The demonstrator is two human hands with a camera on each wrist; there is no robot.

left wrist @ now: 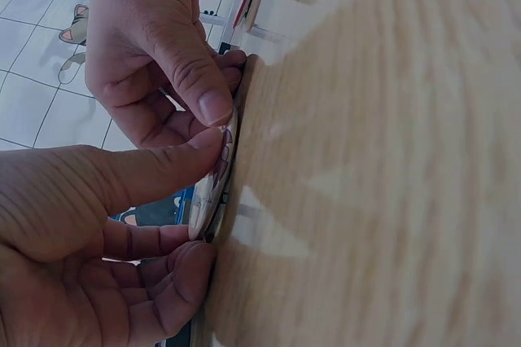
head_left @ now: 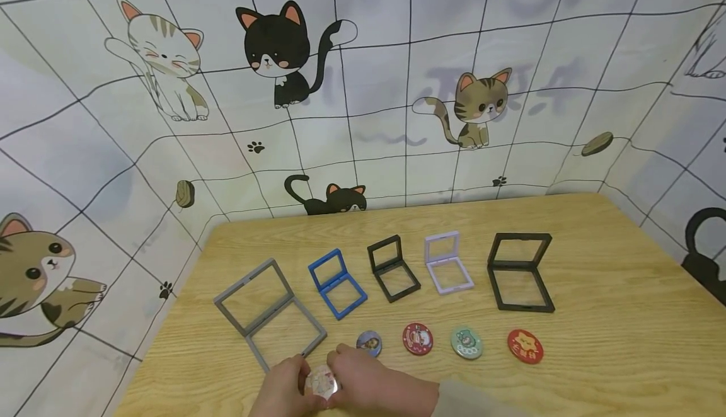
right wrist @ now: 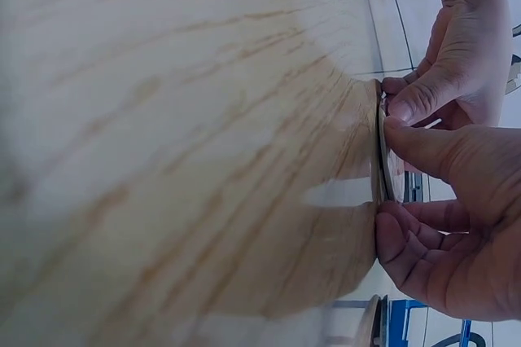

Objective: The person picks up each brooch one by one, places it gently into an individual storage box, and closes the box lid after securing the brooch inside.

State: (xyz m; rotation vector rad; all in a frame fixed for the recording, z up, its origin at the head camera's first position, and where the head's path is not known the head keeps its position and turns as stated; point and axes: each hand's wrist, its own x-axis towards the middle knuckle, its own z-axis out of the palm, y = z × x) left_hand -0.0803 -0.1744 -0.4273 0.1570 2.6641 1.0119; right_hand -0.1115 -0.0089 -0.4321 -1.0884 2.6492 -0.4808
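Near the table's front edge, a round pin badge [head_left: 322, 382] with a pale, shiny printed face is held between both hands. My left hand [head_left: 282, 387] pinches its left side, thumb on the face and fingers curled at the rim. On the other side, my right hand [head_left: 363, 376] grips the badge with thumb and fingers. In the left wrist view the badge [left wrist: 213, 184] is seen nearly edge-on, close to the tabletop, with both thumbs on its face. The right wrist view shows the badge [right wrist: 394, 168] partly hidden by fingers.
Beyond the hands lie a blue-rimmed badge [head_left: 369, 343], a red badge [head_left: 418, 339], a green badge [head_left: 467, 342] and a red-yellow badge [head_left: 525, 346]. Behind stand hinged frames: grey [head_left: 256, 327], blue [head_left: 326, 290], small black [head_left: 377, 268], lilac [head_left: 441, 259], large black [head_left: 518, 268].
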